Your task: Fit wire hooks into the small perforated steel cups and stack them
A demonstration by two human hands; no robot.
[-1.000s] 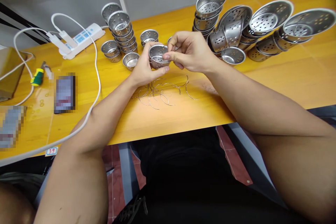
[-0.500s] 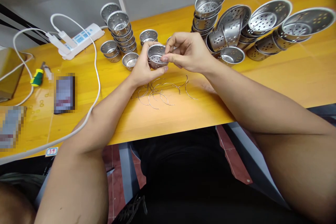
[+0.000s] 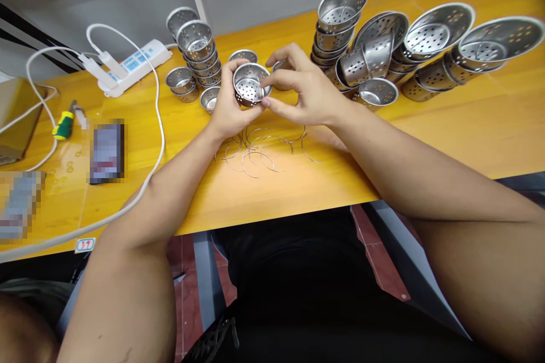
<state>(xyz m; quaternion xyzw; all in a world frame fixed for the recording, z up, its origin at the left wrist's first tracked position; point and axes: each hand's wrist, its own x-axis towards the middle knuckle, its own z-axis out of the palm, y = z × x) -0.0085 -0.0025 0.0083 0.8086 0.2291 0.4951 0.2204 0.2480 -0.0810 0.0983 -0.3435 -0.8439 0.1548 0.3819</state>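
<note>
My left hand (image 3: 230, 105) is closed around a small perforated metal cup (image 3: 247, 89), with its open mouth tilted towards me. My right hand (image 3: 304, 88) is at the cup's right side, one fingertip reaching inside the rim and the thumb against the outer wall. Whether a wire lies under those fingers is hidden. On the table below both hands lie several thin curved metal wires (image 3: 255, 153), loosely overlapping. Just behind the held cup stands another small cup (image 3: 242, 55), and one more (image 3: 279, 67) is partly covered by my right hand.
Stacked perforated cups (image 3: 200, 48) stand at the back left, larger perforated strainers (image 3: 426, 39) at the back right. A white power strip (image 3: 134, 68) trails a cable across the left side. A green-yellow screwdriver (image 3: 63, 125) and a dark phone (image 3: 106, 153) lie on the left.
The cup has tipped so that more of its inside faces me. My right fingers have spread from a pinch at its near right rim, one now reaching inside.
</note>
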